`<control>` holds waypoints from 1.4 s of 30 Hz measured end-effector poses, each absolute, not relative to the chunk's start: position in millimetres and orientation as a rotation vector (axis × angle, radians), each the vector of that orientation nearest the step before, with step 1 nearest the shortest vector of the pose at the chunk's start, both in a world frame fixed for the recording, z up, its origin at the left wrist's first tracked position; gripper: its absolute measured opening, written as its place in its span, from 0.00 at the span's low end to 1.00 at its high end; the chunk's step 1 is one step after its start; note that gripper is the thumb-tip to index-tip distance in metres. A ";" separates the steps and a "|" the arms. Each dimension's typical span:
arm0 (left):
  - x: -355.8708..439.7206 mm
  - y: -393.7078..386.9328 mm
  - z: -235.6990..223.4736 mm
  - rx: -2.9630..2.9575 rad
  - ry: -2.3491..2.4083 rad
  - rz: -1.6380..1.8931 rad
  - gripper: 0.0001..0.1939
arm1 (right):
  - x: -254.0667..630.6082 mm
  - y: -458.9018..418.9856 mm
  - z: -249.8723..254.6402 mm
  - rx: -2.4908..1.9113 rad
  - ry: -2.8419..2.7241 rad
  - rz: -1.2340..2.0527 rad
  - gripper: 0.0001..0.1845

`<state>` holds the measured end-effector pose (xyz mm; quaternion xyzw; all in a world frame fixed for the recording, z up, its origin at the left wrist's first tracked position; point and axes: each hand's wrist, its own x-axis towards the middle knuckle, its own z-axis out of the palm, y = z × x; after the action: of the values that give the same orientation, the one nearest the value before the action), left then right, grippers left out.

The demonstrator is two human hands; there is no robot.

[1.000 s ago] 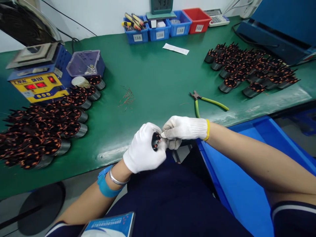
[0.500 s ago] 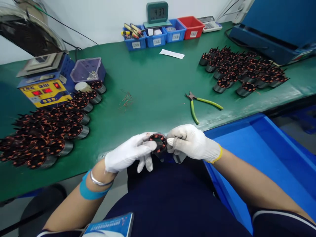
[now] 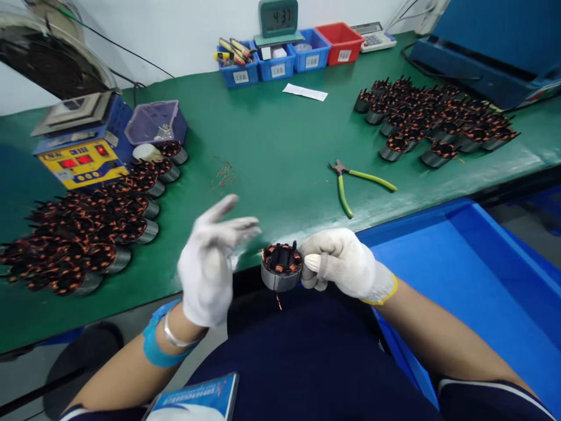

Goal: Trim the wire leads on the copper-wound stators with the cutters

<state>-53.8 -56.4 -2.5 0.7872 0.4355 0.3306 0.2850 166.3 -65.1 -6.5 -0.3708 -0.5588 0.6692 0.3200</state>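
Note:
A motor stator [image 3: 281, 279], a grey steel ring with copper windings and black insulation inside, is held up at the table's front edge. My right hand [image 3: 337, 260], in a white glove, grips it by its right side with fingers closed. A thin copper wire end dangles below the ring. To the left of the stator, my gloved left hand [image 3: 210, 263] is raised with fingers spread, holding nothing and slightly blurred. Green-handled cutting pliers [image 3: 346, 178] lie open on the table beyond the right hand.
Many stators [image 3: 100, 234] crowd the left side beside a blue-and-yellow soldering unit [image 3: 83, 158]; another group [image 3: 421, 117] stands back right. Copper wire scraps [image 3: 224, 174] lie mid-table. Small bins [image 3: 311, 61] line the wall. A large blue tray [image 3: 456, 263] sits at front right.
My left hand has let go of the stator and moved left and up, its fingers spreading. The stator, now only in my right hand, shows its steel side.

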 end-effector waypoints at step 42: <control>-57.3 -56.9 -24.5 2.237 1.284 0.826 0.25 | 183.1 -30.6 0.6 -0.773 -2.683 0.072 0.13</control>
<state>-57.3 -56.9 -24.5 0.8066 0.4631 0.2980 0.2147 183.1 -30.6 0.6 -0.2725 -0.9461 0.0255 0.1732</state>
